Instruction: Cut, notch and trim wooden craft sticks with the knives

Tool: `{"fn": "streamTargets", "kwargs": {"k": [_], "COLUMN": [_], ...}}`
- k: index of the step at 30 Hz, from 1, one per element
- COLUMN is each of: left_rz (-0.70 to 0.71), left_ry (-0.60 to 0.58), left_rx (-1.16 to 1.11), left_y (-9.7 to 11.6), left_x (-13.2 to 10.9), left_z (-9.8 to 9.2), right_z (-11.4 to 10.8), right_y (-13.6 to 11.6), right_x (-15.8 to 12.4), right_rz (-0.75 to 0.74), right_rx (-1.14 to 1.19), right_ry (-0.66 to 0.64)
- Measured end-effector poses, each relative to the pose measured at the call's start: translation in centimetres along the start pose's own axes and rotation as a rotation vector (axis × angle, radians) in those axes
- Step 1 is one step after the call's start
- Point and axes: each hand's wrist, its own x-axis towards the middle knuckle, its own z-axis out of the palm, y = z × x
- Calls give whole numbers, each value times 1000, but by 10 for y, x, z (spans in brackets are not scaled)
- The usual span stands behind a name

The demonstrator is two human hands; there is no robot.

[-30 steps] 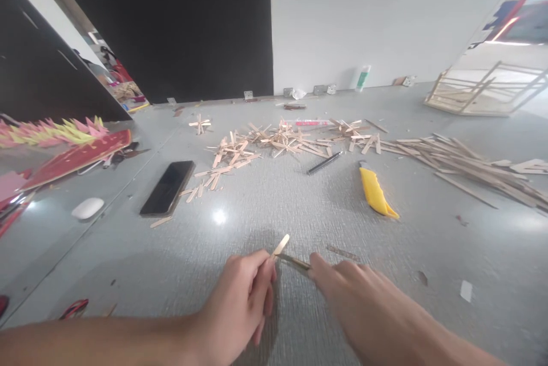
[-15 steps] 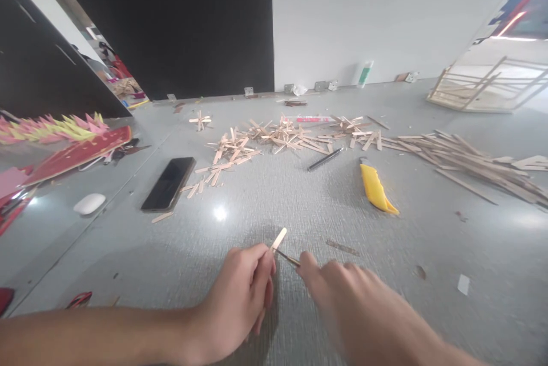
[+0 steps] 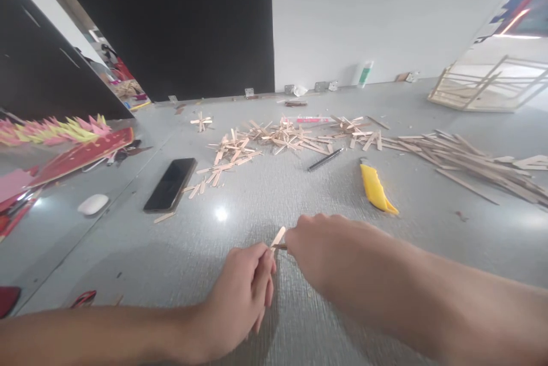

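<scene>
My left hand (image 3: 242,297) is closed in a pinch on a small wooden stick (image 3: 278,236) that points up and to the right, low over the grey floor. My right hand (image 3: 325,249) is closed around a thin dark tool (image 3: 280,246) whose tip meets the stick just beside my left fingers. Most of the tool is hidden under my right hand. A yellow utility knife (image 3: 375,189) lies on the floor beyond my right hand.
A heap of short wooden sticks (image 3: 274,140) spreads across the floor ahead, with long strips (image 3: 462,160) at the right. A black phone (image 3: 170,184) and black pen (image 3: 324,159) lie nearby. Coloured paper shapes (image 3: 64,143) sit left; a wooden frame (image 3: 483,86) stands far right.
My right hand has slid left and up along the tool until it is close against the stick and my left fingers. My left hand has stayed in place.
</scene>
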Motion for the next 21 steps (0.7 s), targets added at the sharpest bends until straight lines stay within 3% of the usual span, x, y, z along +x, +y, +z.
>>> {"fn": "streamTargets", "kwargs": {"k": [8,15,18,21], "left_rz": [29,4,-14,1], "left_ry": [30,9,6,13], "left_rx": [-1,-28,-44,-49], "left_y": [1,-3,-3,-2], "left_x": [-1,1,0,0], "left_z": [1,1,2,3], "right_z": [16,-23,-20,-4], "right_y": [-4,-18,-16,-13], "right_x": [-43,-1,2,-16], "right_rz": [-2,-66,-56,-10], "right_rx": [-322,-272,-278,-290], "right_ry": [-56,-135,-165,-171]}}
